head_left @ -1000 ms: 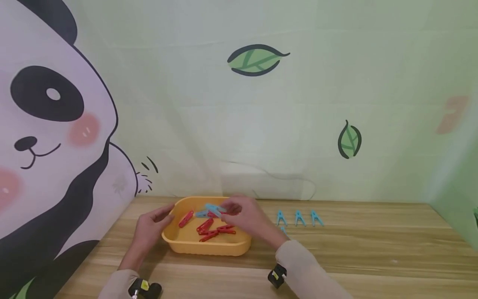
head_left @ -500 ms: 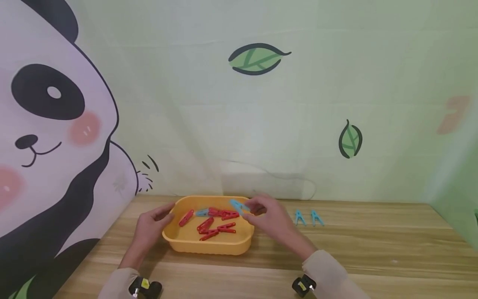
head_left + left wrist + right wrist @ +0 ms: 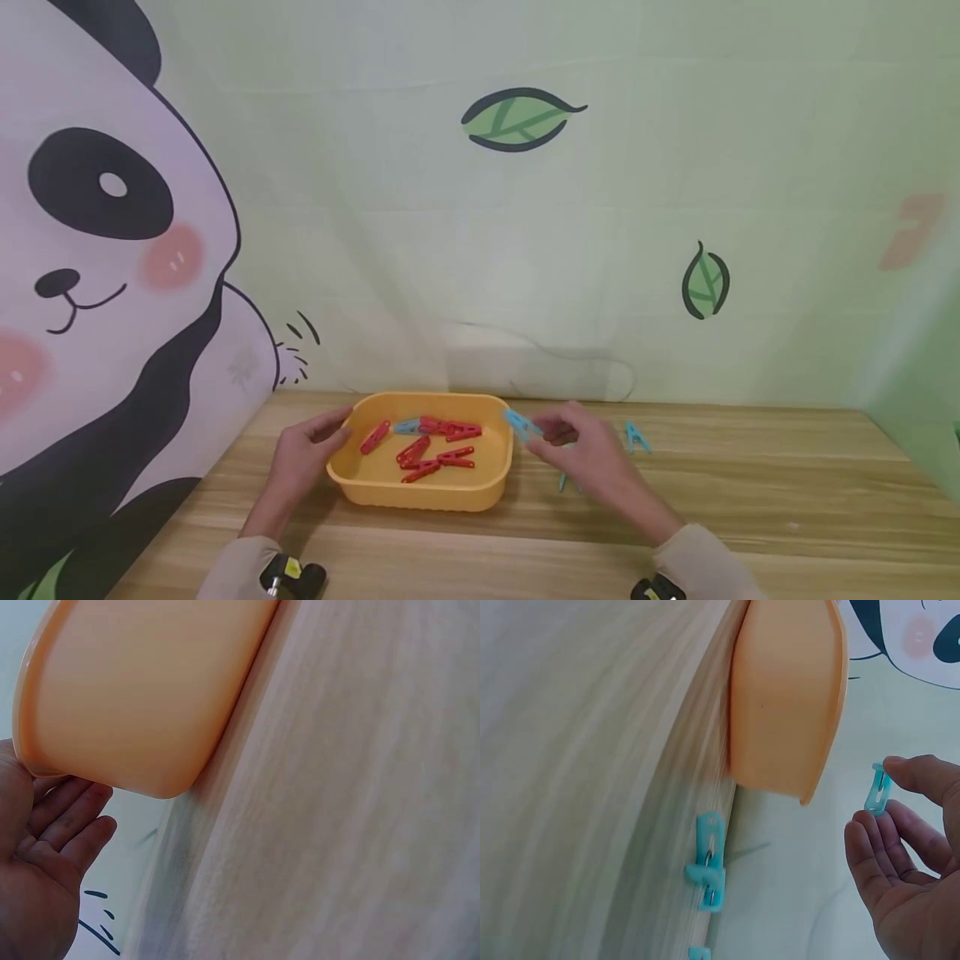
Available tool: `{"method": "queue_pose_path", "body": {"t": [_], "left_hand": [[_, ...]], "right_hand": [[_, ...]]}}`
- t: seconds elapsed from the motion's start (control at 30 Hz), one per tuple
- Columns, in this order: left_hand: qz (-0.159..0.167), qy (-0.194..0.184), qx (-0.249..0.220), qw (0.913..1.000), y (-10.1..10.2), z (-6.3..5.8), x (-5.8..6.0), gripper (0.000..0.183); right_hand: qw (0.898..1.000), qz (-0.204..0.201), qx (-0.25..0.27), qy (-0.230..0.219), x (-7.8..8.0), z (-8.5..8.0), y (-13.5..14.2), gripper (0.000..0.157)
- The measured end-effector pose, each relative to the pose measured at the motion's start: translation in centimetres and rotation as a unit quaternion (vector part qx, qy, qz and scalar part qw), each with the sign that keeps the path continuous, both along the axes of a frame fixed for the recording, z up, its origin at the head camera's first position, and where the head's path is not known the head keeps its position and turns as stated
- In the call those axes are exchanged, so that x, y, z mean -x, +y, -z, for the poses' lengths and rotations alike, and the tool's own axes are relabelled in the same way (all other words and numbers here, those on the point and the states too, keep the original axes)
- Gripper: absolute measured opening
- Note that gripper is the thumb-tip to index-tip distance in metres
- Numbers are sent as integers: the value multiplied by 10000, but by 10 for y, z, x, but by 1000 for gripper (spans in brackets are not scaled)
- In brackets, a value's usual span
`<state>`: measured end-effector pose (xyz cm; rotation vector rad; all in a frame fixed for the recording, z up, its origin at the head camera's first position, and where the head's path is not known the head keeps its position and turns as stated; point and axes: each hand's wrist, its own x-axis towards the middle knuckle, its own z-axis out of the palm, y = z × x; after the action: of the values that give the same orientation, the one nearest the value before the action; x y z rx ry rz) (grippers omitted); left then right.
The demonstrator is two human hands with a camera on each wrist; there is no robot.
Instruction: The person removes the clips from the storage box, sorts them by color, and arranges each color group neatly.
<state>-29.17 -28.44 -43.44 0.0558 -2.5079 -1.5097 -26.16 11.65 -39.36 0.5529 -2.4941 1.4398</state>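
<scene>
My right hand pinches a light-blue clothespin between thumb and fingertips, just off the right rim of the yellow plastic basket. In the right wrist view this held clothespin stands clear of the basket wall. My left hand holds the basket's left end, thumb at the rim; in the left wrist view its fingers lie along the outside and the thumb is hidden. Inside the basket lie several red clothespins and a blue clothespin.
On the wooden table, a blue clothespin lies right of my right hand. Another blue clothespin shows partly from under that hand. Behind the table hangs a green printed backdrop with a panda and leaves.
My right hand has moved right, from over the basket to beyond its right rim, still pinching the blue clothespin. The left hand and basket stay nearly in place.
</scene>
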Motion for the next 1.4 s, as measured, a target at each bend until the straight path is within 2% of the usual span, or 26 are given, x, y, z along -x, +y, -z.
{"method": "queue_pose_path", "body": {"t": [0.13, 0.3, 0.63, 1.0, 1.4], "left_hand": [[10, -5, 8, 10000, 0, 1, 1, 43], [-6, -27, 12, 10000, 0, 1, 2, 43], [7, -7, 5, 10000, 0, 0, 0, 42], [68, 227, -40, 9997, -1, 3, 1, 41], [67, 229, 0, 9997, -1, 2, 2, 41]], "right_hand": [[10000, 10, -14, -32, -2, 3, 13, 22], [9995, 203, -44, -223, -4, 7, 27, 24], [9978, 498, -285, -318, -5, 15, 51, 25], [9941, 406, -759, -663, -7, 19, 74, 22], [9856, 441, -1347, -922, -3, 24, 88, 18]]}}
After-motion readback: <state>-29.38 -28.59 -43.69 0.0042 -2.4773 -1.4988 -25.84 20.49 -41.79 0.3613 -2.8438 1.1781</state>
